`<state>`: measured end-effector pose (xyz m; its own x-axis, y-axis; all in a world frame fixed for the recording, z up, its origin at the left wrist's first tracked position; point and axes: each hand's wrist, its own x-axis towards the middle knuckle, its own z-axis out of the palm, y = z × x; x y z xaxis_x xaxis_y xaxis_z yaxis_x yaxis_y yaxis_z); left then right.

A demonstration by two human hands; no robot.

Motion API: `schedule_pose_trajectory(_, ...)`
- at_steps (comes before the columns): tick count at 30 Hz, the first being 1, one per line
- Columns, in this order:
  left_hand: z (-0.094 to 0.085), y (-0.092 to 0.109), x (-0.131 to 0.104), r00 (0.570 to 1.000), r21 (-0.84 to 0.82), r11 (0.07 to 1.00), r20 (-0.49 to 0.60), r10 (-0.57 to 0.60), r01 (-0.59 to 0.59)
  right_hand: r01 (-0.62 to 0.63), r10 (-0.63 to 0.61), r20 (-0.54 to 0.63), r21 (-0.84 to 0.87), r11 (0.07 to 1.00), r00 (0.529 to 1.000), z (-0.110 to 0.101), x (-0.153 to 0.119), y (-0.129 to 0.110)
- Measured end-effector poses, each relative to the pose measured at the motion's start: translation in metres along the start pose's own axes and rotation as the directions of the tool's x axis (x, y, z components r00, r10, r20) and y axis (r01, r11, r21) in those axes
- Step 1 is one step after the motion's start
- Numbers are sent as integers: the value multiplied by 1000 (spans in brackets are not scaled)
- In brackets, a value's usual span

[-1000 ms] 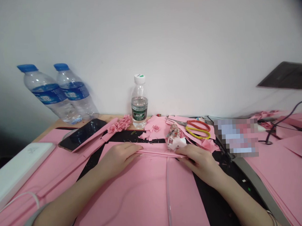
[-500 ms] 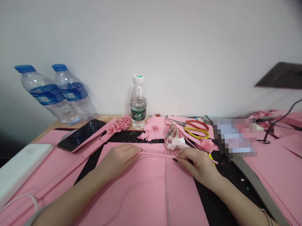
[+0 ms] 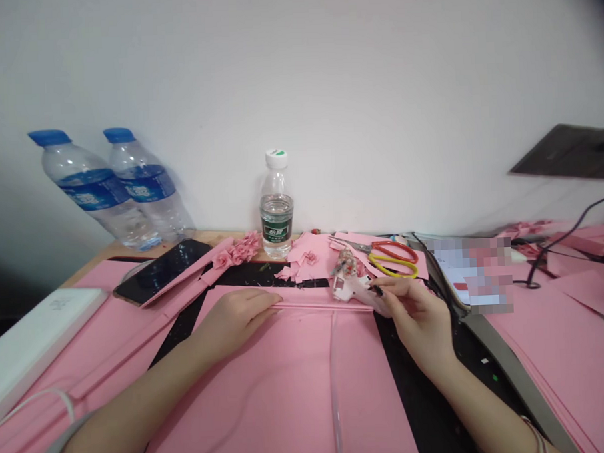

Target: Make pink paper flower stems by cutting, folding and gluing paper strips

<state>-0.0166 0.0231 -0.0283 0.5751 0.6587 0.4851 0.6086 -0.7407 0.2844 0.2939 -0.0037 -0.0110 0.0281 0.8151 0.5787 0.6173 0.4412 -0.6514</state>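
A large pink paper sheet (image 3: 284, 387) lies in front of me, with a narrow folded pink paper strip (image 3: 305, 301) across its far edge. My left hand (image 3: 240, 316) has its fingers closed on the strip's left end. At the strip's right end, my right hand (image 3: 420, 315) pinches the handle of a pale pink glue gun (image 3: 349, 288) between thumb and fingers. The gun's nozzle end is crusted and points away from me. Behind it lie scissors (image 3: 393, 257) with red and yellow handles. A thin clear cord (image 3: 335, 385) runs down over the sheet.
A small water bottle (image 3: 276, 217) stands by the wall, with two larger bottles (image 3: 93, 189) to its left. Paper roses (image 3: 237, 249), a phone (image 3: 164, 271) and a white box-shaped device (image 3: 47, 344) are at the left. More pink paper (image 3: 572, 348) and black cables (image 3: 543, 256) are at the right.
My right hand has let go of the strip's right end, moved slightly up and right, and taken hold of the glue gun. My left hand stays on the strip.
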Motion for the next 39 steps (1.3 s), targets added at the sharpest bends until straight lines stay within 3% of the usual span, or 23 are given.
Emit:
schedule_pose_trajectory(3, 0, 0, 0, 1000, -2, 1000, -9, -18, 18, 4, -4, 18, -4, 1000, 1000, -4, 1, -2)
schedule_pose_trajectory(9, -1, -2, -1, 999, 0, 1000, -20, -28, 28, 133, -109, 220, -97, 986, 969, -8, 8, -13)
schedule_pose_trajectory(12, -1, -2, -1, 1000, -3, 1000, -27, 8, -8, 67, -42, 389, -50, 996, 920, -3, 7, -15)
schedule_pose_trajectory(14, -1, -1, -2, 999, -2, 999, -41, 35, -36, -6, 3, 423, 6, 1000, 906, 1, 6, -17)
schedule_pose_trajectory(28, -2, 1, 1, 999, -6, 1000, -40, 30, -30, -260, 166, 419, 178, 949, 893, 7, 5, -14)
schedule_pose_trajectory(35, -1, -4, -1, 999, 7, 1000, -54, 6, -6, -162, 155, 202, 19, 987, 967, 1, 1, 0)
schedule_pose_trajectory(39, -1, -5, 0, 999, -8, 1000, -54, -3, 3, -65, 65, 113, 0, 998, 991, -6, 1, -1)
